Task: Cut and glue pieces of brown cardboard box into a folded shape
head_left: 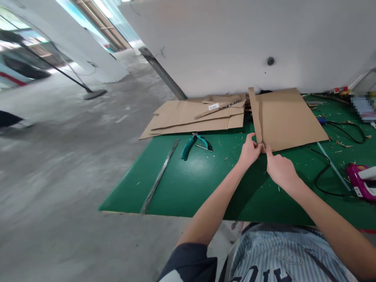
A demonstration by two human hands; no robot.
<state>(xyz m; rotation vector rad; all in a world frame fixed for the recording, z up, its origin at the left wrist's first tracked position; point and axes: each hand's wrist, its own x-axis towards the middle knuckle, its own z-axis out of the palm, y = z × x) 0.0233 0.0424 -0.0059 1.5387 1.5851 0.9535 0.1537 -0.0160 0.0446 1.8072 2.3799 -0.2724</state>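
Note:
A brown cardboard sheet [290,117] with a narrow folded strip along its left side lies on the green tabletop [229,192]. My left hand [250,152] pinches the sheet's near left corner, at the foot of the strip. Close beside it, my right hand [280,169] grips the same corner, its index finger stretched onto the cardboard and its other fingers curled under. Something small and dark shows between the fingertips; I cannot make out what. To the left lie teal-handled pliers [188,147] and a bundle of thin metal wires [160,178].
Flat cardboard pieces [188,115] are stacked against the white wall [235,47]. At the right are a magenta tool [362,182], a black cable [319,178] and scattered scraps. The table's left edge borders the grey concrete floor [73,164].

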